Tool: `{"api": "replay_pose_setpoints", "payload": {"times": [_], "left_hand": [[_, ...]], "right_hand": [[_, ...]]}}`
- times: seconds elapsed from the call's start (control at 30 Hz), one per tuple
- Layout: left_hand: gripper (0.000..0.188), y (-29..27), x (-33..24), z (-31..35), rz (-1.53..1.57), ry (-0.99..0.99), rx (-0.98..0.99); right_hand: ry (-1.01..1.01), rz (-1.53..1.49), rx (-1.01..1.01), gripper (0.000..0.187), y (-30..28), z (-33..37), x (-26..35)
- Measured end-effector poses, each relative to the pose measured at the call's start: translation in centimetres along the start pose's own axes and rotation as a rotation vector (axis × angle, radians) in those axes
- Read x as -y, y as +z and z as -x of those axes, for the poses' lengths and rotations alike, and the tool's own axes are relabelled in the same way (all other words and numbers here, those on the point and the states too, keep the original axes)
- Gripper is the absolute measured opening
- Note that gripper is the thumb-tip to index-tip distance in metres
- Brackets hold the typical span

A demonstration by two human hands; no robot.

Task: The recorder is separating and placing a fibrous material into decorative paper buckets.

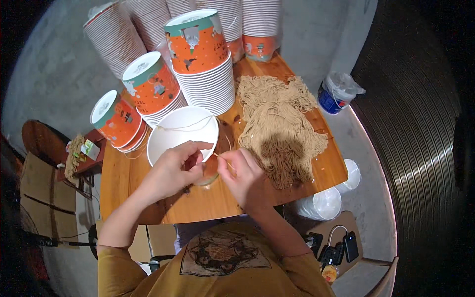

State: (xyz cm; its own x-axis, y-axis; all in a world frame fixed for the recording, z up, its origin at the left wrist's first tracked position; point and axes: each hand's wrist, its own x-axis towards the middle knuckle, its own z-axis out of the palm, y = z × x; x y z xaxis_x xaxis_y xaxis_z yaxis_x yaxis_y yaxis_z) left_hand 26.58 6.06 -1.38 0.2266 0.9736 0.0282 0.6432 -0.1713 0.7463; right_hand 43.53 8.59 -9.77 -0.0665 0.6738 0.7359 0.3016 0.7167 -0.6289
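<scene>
Shirt (217, 279) | right hand (243, 175) pinches string (216, 154), left hand (173, 168) grip unclear | wooden table (121, 180) | grey wall (319, 32)

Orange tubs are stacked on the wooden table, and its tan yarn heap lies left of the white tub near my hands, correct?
Not quite: the head view shows the tan yarn heap right of the white tub, not left. Orange tubs are indeed stacked on the wooden table.

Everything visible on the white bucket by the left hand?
White bucket: round, smooth, plain inside, perhaps coated paper. Its wide open mouth faces the camera. It is at the table, near the orange tubs. Thin string crosses the mouth. The left hand overlaps its near side; contact unclear.
</scene>
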Motion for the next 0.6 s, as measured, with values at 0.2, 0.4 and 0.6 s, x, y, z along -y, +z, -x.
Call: {"api": "replay_pose_setpoints", "payload": {"times": [0.2,0.4,0.6], "left_hand": [[0.039,-0.01,-0.14,-0.02,0.032,-0.035,0.021],[0.041,0.08,-0.26,-0.02,0.034,-0.021,0.024],[0.037,0.15,-0.05,0.12,0.001,-0.004,0.031]], "right_hand": [[0.018,0.0,0.019,0.012,0.12,-0.03,0.08],[-0.016,0.004,0.005,0.012,0.35,-0.1,0.17],[0.023,0.011,0.051,0.016,0.52,0.05,0.02]]}}
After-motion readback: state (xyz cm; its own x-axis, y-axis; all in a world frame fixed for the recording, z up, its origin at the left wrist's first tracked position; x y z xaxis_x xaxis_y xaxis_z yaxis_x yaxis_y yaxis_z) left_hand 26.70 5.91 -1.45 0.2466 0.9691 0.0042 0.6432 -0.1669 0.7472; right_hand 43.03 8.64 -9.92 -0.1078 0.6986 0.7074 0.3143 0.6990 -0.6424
